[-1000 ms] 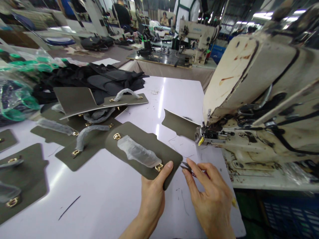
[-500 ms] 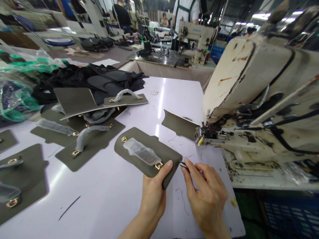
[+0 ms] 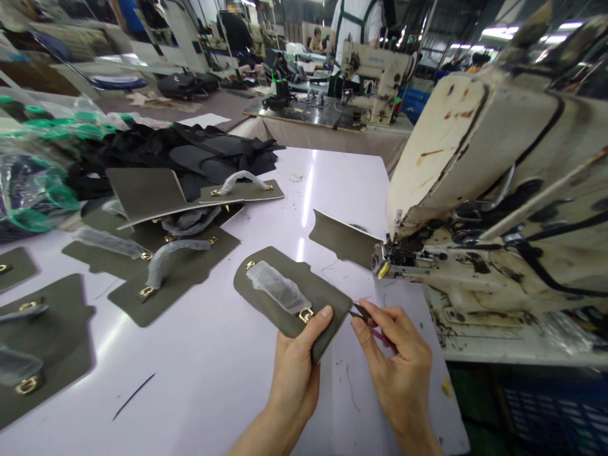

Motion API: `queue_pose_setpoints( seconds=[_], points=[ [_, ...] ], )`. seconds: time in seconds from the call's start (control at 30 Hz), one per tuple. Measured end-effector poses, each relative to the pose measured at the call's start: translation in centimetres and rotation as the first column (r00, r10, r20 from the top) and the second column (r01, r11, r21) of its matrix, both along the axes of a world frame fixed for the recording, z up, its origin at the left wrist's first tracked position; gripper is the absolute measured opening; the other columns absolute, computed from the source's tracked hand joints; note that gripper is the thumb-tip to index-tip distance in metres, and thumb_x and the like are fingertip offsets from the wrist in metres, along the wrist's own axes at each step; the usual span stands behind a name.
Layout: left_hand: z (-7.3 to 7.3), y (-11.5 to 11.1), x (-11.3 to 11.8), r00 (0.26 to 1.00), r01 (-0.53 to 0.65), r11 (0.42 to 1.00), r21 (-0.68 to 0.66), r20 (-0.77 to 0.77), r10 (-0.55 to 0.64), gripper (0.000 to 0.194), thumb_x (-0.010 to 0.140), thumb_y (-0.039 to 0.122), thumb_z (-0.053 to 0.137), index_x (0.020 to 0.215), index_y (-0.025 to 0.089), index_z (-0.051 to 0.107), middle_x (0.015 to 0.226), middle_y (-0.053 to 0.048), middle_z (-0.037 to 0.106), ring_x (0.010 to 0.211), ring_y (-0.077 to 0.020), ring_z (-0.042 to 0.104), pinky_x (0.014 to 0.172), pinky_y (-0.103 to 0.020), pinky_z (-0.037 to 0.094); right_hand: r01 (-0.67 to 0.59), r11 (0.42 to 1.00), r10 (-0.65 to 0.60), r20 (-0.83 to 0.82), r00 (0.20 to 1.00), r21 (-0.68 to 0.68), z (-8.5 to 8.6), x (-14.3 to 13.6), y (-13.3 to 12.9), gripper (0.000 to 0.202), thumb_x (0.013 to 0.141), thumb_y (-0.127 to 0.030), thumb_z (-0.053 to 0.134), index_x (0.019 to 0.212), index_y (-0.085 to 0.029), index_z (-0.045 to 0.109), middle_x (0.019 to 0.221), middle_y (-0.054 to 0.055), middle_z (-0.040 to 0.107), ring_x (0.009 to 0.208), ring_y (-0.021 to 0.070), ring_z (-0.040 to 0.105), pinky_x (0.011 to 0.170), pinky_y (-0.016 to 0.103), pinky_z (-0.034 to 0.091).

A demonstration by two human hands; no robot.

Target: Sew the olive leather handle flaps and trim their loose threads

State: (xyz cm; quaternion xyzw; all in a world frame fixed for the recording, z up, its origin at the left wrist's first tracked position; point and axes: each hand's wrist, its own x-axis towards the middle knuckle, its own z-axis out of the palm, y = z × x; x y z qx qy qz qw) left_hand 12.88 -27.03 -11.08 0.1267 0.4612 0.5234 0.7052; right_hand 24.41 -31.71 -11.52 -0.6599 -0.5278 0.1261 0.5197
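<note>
My left hand (image 3: pixel 297 367) grips the near right end of an olive-grey panel (image 3: pixel 327 285), its thumb on top beside a gold buckle. A handle wrapped in white film (image 3: pixel 278 287) lies along the panel between two gold buckles. My right hand (image 3: pixel 399 361) is closed around small dark snips (image 3: pixel 361 310), whose pointed blades are apart at the panel's right edge. Part of a purple grip shows below its fingers.
Similar panels with wrapped handles (image 3: pixel 175 278) lie at the left. Black pieces (image 3: pixel 204 149) are heaped behind them, beside green-capped spools in plastic (image 3: pixel 38 183). A sewing machine (image 3: pixel 456 158) stands at the right, near another panel (image 3: pixel 344 237). People are in the background.
The held panel has shifted slightly right and turned a little. The snips' blades have spread apart, and my right hand's fingers have shifted with them.
</note>
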Motion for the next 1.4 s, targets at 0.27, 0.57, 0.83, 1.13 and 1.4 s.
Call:
queue_pose_setpoints(
  seconds=[0.27,0.57,0.83,1.13,1.4],
  points=[
    [-0.2,-0.1,0.0,0.999,-0.030,0.995,0.094,-0.038,0.034,0.058,0.072,0.019,0.082,0.127,0.019,0.063,0.108,-0.005,0.074,0.096,-0.0185,0.070,0.085,-0.026,0.057,0.044,0.998,-0.053,0.249,0.967,0.042,0.5,0.1,-0.6,0.027,0.088,-0.019,0.070,0.116,-0.020,0.073,0.087,0.005,0.066,0.078,0.0162,0.063,0.070,0.029,0.053],
    [-0.3,0.0,0.1,0.997,-0.038,0.992,0.122,-0.067,0.047,0.063,0.073,0.018,0.082,0.132,0.021,0.060,0.111,-0.005,0.073,0.097,-0.0182,0.069,0.088,-0.027,0.056,0.057,0.998,-0.067,0.345,0.936,0.039,0.6,0.1,-0.8,0.027,0.089,-0.021,0.070,0.116,-0.021,0.073,0.089,0.005,0.068,0.079,0.0171,0.063,0.073,0.031,0.051],
    [-0.8,-0.2,0.0,0.996,-0.017,0.991,0.135,-0.081,0.028,0.062,0.076,0.018,0.080,0.134,0.021,0.057,0.114,-0.005,0.071,0.103,-0.0177,0.066,0.093,-0.028,0.054,0.088,0.995,-0.098,0.484,0.869,0.043,1.0,0.1,-0.7,0.023,0.089,-0.023,0.070,0.112,-0.021,0.075,0.086,0.005,0.068,0.074,0.0171,0.061,0.072,0.031,0.048],
    [-0.8,-0.2,-0.4,0.999,-0.034,0.999,0.026,-0.019,0.035,0.051,0.068,0.018,0.085,0.117,0.017,0.068,0.100,-0.005,0.074,0.093,-0.0191,0.070,0.086,-0.029,0.056,0.086,0.991,-0.121,0.416,0.901,0.102,0.2,-0.6,-0.3,0.028,0.086,-0.018,0.072,0.114,-0.023,0.074,0.086,0.004,0.069,0.074,0.0159,0.061,0.072,0.030,0.049],
    [-0.3,-0.1,-0.5,1.000,-0.011,0.998,-0.063,0.025,0.013,0.042,0.068,0.019,0.086,0.107,0.017,0.071,0.092,-0.002,0.074,0.078,-0.0128,0.069,0.073,-0.022,0.056,-0.131,0.984,0.076,-0.384,0.920,-0.121,-1.3,-0.5,0.5,0.021,0.087,-0.028,0.071,0.107,-0.024,0.075,0.080,0.000,0.063,0.068,0.0117,0.056,0.059,0.022,0.049]
  ],
)
